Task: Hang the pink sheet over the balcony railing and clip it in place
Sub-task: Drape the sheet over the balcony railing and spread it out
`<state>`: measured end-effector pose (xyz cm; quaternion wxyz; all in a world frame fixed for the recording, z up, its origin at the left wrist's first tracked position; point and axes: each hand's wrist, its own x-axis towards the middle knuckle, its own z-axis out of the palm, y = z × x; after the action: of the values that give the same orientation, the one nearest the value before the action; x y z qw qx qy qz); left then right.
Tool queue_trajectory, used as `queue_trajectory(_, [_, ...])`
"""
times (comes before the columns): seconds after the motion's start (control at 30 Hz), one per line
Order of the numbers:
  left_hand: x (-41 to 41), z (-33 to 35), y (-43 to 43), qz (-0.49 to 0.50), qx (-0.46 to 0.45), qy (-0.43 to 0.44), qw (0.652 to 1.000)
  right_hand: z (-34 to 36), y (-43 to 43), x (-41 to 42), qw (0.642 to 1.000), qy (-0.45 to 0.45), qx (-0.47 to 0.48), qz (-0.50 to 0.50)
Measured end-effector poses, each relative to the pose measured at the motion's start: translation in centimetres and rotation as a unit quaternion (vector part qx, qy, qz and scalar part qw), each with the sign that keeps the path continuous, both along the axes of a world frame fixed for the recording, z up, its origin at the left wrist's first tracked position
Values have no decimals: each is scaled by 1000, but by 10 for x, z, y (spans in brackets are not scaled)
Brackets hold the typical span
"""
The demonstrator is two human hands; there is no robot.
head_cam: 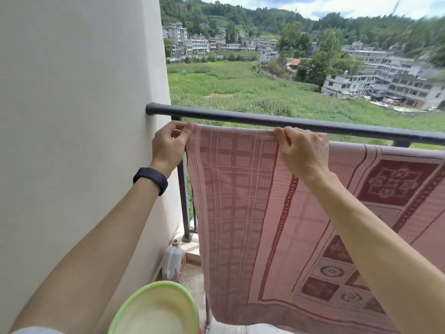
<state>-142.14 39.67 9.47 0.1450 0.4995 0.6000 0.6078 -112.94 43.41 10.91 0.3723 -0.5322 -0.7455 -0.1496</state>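
The pink sheet [240,201], patterned with dark red squares and flowers, hangs in front of the balcony bars just below the dark round railing [240,116]. My left hand [168,145], with a black band on the wrist, pinches the sheet's top left corner near the wall. My right hand [303,153] grips the top edge further right, fingers curled over the fabric. To the right, the sheet's top edge runs on just under the railing. No clip is visible.
A white wall [72,116] closes the left side where the railing ends. A green-rimmed basin [156,309] sits below at my feet. A white plastic jug [172,261] stands on the floor by the wall. Beyond the railing are fields and buildings.
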Motion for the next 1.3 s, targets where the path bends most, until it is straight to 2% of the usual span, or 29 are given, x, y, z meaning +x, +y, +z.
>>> queue_trajectory(0.07, [-15, 8, -2, 28, 49, 0, 998, 2, 0, -12, 999, 0, 41, 7])
queue_trajectory(0.13, [-28, 12, 2, 51, 50, -28, 997, 6, 0, -29, 999, -19, 45, 16])
queue_trajectory(0.2, [-33, 10, 10, 31, -24, -41, 998, 8, 1, -45, 998, -52, 10, 19])
queue_trajectory(0.3, [-20, 0, 16, -50, -139, -32, 989, 7, 9, -48, 998, -52, -15, 8])
queue_trajectory(0.47, [-24, -7, 28, -40, -88, -114, 989, 0, 8, -15, 995, -101, -12, -3])
queue_trajectory(0.67, [-15, -6, 38, -147, -50, -180, 971, -4, 9, 27, 992, -105, 23, -60])
queue_trajectory(0.8, [-19, -13, 44, -45, 12, -225, 973, -3, 10, 48, 989, -105, 41, -91])
queue_trajectory(0.9, [-18, -8, 40, -16, -5, -215, 976, -4, 11, 70, 992, -82, 11, -98])
queue_trajectory(0.97, [-10, -2, 36, 12, -15, -171, 985, -6, 13, 81, 991, -77, 13, -107])
queue_trajectory(1.03, [1, 3, 32, 69, 38, -2, 997, -7, 14, 84, 991, -78, 18, -112])
queue_trajectory(1.07, [11, 6, 29, 84, 74, 109, 988, -8, 14, 84, 990, -78, 20, -112])
queue_trajectory(1.13, [38, 8, 30, 95, 116, 304, 941, -9, 13, 79, 991, -76, 26, -108])
queue_trajectory(1.2, [64, 8, 31, 117, 104, 436, 886, -8, 9, 74, 992, -76, 37, -96])
queue_trajectory(1.23, [70, 6, 33, 120, 85, 473, 869, -8, 7, 73, 992, -77, 40, -93])
queue_trajectory(1.3, [69, 1, 33, 117, 76, 493, 859, -7, 6, 80, 991, -81, 29, -102])
